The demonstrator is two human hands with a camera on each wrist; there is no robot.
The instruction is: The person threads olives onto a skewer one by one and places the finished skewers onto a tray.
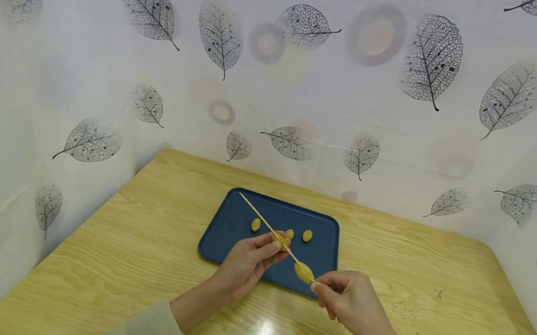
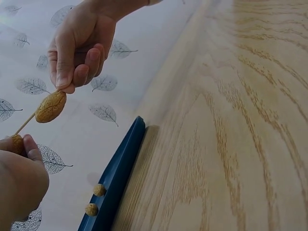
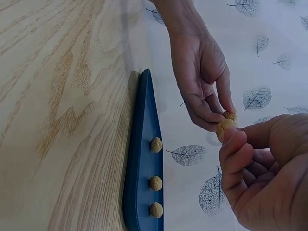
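Pieces [image 1: 307, 236] on tray [image 1: 225, 236], apparently three.

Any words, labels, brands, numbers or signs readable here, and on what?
None readable. The white backdrop sheet shows only dark leaf prints and faint rings; I see no lettering on the blue rectangular tray, pale wooden table, thin wooden stick or yellow-brown wrinkled oval pieces.

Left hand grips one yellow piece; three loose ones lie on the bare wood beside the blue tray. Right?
Wrong on where the loose ones are: those three pieces lie on the blue tray, not on the wood beside it, as the head view shows. The left hand does grip one yellow piece.
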